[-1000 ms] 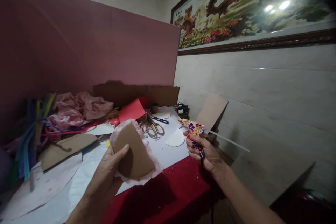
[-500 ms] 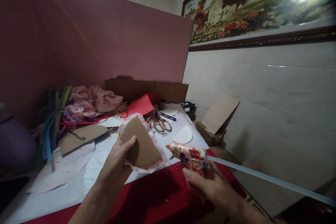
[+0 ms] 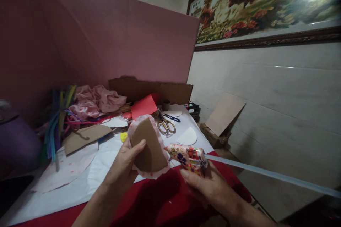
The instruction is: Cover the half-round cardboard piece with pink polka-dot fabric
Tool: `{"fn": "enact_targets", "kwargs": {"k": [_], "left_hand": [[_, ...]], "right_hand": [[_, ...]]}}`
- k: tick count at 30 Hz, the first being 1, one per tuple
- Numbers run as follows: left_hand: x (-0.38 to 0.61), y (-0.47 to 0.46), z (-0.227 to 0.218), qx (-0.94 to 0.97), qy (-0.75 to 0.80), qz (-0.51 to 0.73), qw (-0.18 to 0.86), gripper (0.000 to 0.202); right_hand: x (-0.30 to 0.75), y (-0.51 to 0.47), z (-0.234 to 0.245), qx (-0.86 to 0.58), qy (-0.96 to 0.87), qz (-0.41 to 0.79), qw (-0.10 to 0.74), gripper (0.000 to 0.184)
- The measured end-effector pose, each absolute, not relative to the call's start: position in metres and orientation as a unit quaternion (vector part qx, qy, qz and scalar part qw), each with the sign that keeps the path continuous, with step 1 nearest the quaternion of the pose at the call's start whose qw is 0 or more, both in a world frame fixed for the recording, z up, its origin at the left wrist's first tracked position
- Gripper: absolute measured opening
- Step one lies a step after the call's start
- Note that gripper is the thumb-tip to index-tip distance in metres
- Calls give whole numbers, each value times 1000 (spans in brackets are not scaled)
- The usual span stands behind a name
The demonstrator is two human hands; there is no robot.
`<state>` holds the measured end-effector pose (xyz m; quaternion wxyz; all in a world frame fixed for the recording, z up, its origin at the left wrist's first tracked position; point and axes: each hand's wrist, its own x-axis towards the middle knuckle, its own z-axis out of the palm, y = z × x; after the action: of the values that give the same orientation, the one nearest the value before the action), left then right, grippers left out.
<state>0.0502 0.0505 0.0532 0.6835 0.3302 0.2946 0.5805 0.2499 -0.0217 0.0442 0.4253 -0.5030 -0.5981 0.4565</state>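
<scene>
My left hand (image 3: 125, 165) grips a brown cardboard wedge (image 3: 148, 145) with pink spotted fabric (image 3: 149, 173) folded round its edges, held above the table. My right hand (image 3: 206, 186) is closed round a flower-patterned glue gun (image 3: 188, 156). Its nozzle touches or nearly touches the right edge of the wedge. A long clear glue stick (image 3: 269, 175) juts out of the gun's back toward the right.
The table has a red cloth (image 3: 170, 198) with white paper (image 3: 87, 177) on it. On it lie gold scissors (image 3: 166, 126), a white paper semicircle (image 3: 188, 136), red paper (image 3: 144, 106), pink fabric (image 3: 97, 101), pipe cleaners (image 3: 57, 124) and cardboard scraps (image 3: 85, 136). A pink board (image 3: 119, 42) stands behind.
My right hand brought the glue gun from the right side of the table down and left to the wedge's edge. My left hand shifted the wedge slightly right.
</scene>
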Motion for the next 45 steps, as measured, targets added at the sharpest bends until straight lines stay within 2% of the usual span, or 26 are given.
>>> {"fn": "enact_targets", "kwargs": {"k": [5,11,19,27,42,45], "left_hand": [[56,44,55,345,301,540,706,66],[58,39,53,338,302,533,714,70],[58,36,56,352,277,524,725,58],[58,38,53,340,300,527,719,64],[57,37,52,355,280,518,726,56],[57,38,53,356,278,517,728,59]], "right_hand": [[242,-7,75,-482,-619,422,454,15],[235,6,93,-469,-641,394,462,17],[233,12,90,-523,-629,373,438,34],[233,9,94,-515,-634,377,438,32],[232,9,95,-509,-637,382,436,30],[232,5,99,-505,-647,373,432,31]]}}
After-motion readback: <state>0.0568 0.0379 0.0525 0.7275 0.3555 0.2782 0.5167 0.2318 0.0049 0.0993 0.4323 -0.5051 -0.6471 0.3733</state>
